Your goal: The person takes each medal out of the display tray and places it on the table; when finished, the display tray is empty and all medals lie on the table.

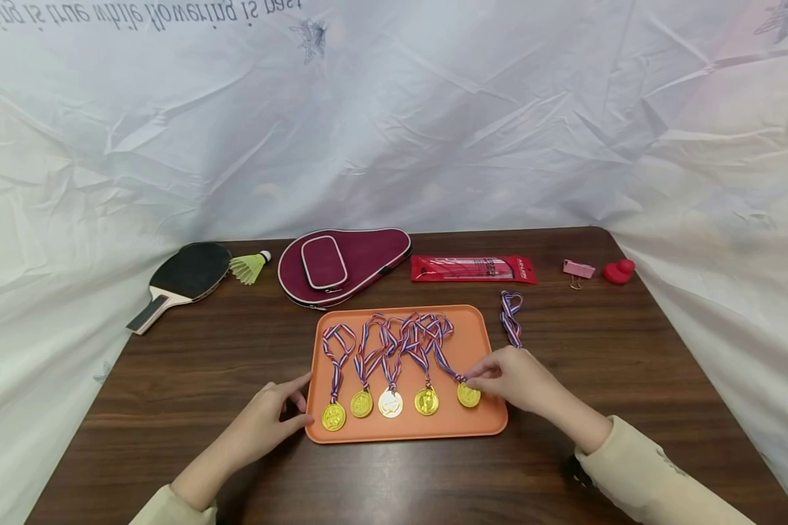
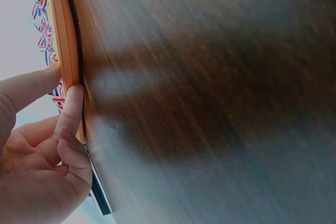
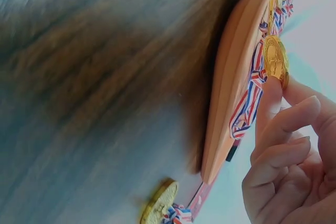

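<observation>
On an orange tray (image 1: 407, 435) lie several medals with red, white and blue ribbons, in a row. My right hand (image 1: 508, 375) pinches the rightmost gold medal (image 1: 468, 395) between thumb and fingers; the right wrist view shows this medal (image 3: 275, 62) tilted up, its striped ribbon (image 3: 247, 109) trailing beside it. At the tray's left edge, my left hand (image 1: 269, 415) holds the rim with thumb and fingers. Beside the left hand lies a gold medal (image 1: 333, 416); a silver medal (image 1: 390, 402) is mid-row. Right of the tray, another ribbon (image 1: 511, 317) runs behind my right hand to a gold medal (image 3: 160, 203).
Along the table's back stand or lie a table tennis bat (image 1: 192, 271), a shuttlecock (image 1: 248, 267), a maroon bat case (image 1: 368, 255), a red pen packet (image 1: 474, 268), a pink binder clip (image 1: 578, 269) and a red rubber duck (image 1: 619, 272). White cloth (image 1: 394, 146) hangs behind.
</observation>
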A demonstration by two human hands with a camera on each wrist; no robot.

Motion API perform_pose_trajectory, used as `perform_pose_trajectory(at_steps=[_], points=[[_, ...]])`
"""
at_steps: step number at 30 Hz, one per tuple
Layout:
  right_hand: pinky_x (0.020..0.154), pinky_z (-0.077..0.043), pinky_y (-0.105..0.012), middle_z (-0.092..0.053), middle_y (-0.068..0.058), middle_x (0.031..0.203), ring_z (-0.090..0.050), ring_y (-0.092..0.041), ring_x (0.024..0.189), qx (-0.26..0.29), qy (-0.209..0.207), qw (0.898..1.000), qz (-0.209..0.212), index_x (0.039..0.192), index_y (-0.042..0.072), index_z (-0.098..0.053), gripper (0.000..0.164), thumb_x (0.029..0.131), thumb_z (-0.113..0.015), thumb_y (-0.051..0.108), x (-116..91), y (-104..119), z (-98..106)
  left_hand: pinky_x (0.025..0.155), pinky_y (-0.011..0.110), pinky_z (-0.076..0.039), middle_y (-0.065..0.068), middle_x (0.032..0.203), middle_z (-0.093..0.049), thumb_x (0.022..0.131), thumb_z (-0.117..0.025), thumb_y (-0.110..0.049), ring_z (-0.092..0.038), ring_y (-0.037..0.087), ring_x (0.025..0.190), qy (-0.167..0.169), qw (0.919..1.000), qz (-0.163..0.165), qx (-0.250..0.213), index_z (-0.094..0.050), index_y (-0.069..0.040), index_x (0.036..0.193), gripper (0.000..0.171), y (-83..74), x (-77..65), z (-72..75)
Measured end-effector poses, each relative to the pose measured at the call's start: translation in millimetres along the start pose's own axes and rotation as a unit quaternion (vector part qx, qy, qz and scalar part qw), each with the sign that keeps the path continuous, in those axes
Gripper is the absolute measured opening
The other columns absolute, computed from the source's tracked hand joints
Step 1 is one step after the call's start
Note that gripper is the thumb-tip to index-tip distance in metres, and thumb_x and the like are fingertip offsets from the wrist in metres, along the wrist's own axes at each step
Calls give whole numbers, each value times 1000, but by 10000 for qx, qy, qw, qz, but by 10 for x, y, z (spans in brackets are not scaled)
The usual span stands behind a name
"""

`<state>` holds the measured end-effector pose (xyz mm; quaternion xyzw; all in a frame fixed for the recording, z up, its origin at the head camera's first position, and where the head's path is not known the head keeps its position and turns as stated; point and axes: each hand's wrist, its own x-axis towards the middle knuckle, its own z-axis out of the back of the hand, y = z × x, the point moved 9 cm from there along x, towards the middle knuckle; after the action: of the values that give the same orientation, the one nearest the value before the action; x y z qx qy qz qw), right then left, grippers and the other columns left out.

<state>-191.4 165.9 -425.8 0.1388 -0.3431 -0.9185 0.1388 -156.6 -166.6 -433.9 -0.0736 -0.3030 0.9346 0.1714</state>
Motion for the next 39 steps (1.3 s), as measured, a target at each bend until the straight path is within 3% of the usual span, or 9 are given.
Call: perform_pose_trajectory(at_steps=[4,13,18,23,31,39], points=[[47,-43,-26,-63,9,70,-52,-11,54,125,-84,9996,-252,84,24,-71,10,78,-69,31,-33,-28,89,57,22,-33,-11,75,-53,76,-72,-20,-38,11,67,-1,10000,9,-1,-48,-2,127,60,1,1,2],[41,-35,-27,-54,2,58,-47,-13,45,17,-883,9960,-107,89,29,-69,11,78,-68,32,-136,19,483,57,23,-32,-12,74,-52,76,-72,-21,-37,11,67,39,10000,89,3,-48,-3,128,60,2,-6,0],[38,-31,-26,-45,5,48,-40,-11,43,-184,-1597,9870,19,90,29,-69,16,79,-65,40,-220,40,771,57,23,-32,-11,74,-52,76,-72,-21,-37,12,68,70,9998,166,-24,-48,-3,128,60,5,-9,-1],[37,-32,-28,-50,6,47,-48,-14,44,-188,-2136,9765,-204,95,28,-68,24,80,-61,46,-330,-15,1052,58,23,-31,-11,75,-52,76,-72,-20,-37,11,68,54,9999,137,-3,-48,-4,128,60,2,-6,1],[40,-35,-30,-61,0,58,-55,-16,50,-159,-2607,9627,-710,102,21,-68,35,80,-60,47,-480,-357,1415,58,23,-31,-12,74,-52,76,-72,-21,-37,11,68,45,9999,93,-12,-48,-4,128,60,2,-7,-3],[41,-33,-31,-58,-2,55,-55,-16,52,74,-2910,9497,-1154,106,14,-67,42,80,-61,46,-604,-751,1630,58,23,-32,-12,74,-52,76,-72,-22,-37,11,69,65,10000,48,-29,-47,-4,129,61,-3,-10,-5]])
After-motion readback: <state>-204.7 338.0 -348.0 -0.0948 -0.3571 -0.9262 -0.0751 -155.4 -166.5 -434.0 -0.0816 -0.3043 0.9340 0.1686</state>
